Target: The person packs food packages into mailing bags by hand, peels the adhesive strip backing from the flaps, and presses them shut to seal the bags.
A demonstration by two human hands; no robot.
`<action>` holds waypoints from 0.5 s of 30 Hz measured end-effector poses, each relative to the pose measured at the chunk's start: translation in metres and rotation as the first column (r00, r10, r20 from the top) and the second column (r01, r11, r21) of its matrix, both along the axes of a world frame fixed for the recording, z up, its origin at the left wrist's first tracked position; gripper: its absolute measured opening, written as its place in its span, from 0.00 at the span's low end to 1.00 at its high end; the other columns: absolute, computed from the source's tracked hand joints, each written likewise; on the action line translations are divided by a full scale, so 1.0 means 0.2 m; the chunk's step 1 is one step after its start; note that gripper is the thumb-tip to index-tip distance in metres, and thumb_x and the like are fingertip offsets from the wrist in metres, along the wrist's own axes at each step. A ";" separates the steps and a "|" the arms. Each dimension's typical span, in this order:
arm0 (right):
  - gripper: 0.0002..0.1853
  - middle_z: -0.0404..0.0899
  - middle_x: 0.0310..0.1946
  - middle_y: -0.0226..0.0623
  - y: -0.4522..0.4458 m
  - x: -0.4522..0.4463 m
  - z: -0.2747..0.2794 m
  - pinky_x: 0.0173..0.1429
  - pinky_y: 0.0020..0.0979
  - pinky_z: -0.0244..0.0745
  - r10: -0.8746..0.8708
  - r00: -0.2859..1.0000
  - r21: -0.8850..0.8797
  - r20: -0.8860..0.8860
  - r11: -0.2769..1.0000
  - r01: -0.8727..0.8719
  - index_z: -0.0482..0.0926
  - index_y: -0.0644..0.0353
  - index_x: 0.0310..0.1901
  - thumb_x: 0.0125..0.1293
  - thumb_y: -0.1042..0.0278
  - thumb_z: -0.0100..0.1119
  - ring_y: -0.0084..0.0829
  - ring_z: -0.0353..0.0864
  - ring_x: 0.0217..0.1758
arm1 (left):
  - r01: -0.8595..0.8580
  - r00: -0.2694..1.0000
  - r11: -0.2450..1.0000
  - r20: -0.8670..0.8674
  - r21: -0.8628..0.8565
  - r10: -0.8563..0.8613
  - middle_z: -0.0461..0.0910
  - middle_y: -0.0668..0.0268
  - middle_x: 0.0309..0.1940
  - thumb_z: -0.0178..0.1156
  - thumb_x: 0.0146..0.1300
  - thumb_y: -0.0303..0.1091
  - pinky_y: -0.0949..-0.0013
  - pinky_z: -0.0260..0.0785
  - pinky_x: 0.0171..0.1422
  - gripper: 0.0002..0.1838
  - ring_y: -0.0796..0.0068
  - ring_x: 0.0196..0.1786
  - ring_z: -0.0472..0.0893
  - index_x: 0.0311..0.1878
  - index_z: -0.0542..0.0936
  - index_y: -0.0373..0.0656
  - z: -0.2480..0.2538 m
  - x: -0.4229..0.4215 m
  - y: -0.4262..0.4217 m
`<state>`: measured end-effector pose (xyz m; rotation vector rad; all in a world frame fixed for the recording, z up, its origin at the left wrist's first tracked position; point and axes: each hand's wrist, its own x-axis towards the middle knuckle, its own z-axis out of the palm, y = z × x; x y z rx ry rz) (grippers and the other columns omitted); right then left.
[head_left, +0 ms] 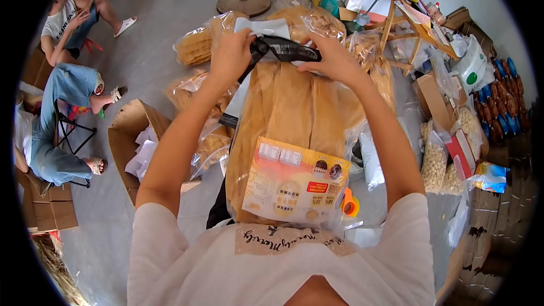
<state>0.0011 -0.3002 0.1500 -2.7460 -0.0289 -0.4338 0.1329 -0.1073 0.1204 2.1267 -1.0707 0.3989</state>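
My left hand and my right hand are both closed on the top edge of a plastic mailing bag, pale outside and black inside, with its mouth pulled wide between them. Right below, nearest my body, a large clear bag of flat tan dried sheets lies lengthwise, possibly dried bean curd. A printed yellow and pink label covers its near end. Part of the mailing bag shows along its left side; how far the clear bag sits inside it I cannot tell.
An open cardboard box with white paper stands left; two people sit beyond. Several clear food bags lie around the work spot. Orange tape is at my right. A wooden frame and bags of pale pieces stand right.
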 end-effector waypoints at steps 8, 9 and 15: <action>0.10 0.73 0.32 0.36 -0.06 -0.06 0.28 0.37 0.36 0.71 -0.093 0.837 -0.373 0.540 0.865 0.336 0.73 0.59 0.35 0.48 0.75 0.55 0.39 0.75 0.38 | 0.057 0.998 0.992 0.046 -0.113 -0.052 0.77 0.50 0.28 0.54 0.58 0.37 0.56 0.68 0.39 0.11 0.51 0.35 0.76 0.38 0.78 0.42 0.16 0.22 -0.10; 0.10 0.72 0.31 0.35 0.01 -0.13 0.31 0.35 0.35 0.71 -0.008 0.792 -0.434 0.611 0.833 0.344 0.73 0.58 0.35 0.47 0.77 0.52 0.38 0.75 0.36 | 0.063 0.998 0.992 0.038 -0.107 -0.059 0.77 0.50 0.28 0.54 0.58 0.37 0.56 0.68 0.39 0.11 0.51 0.35 0.76 0.38 0.78 0.42 0.19 0.22 -0.06; 0.12 0.74 0.30 0.34 0.30 -0.65 0.20 0.35 0.32 0.71 -0.082 0.980 -0.433 -0.181 0.901 -0.004 0.73 0.58 0.37 0.48 0.74 0.59 0.35 0.76 0.35 | 0.411 0.911 0.870 -0.088 0.273 -0.403 0.77 0.55 0.30 0.54 0.52 0.25 0.60 0.67 0.43 0.07 0.56 0.38 0.75 0.33 0.78 0.36 0.12 -0.06 0.23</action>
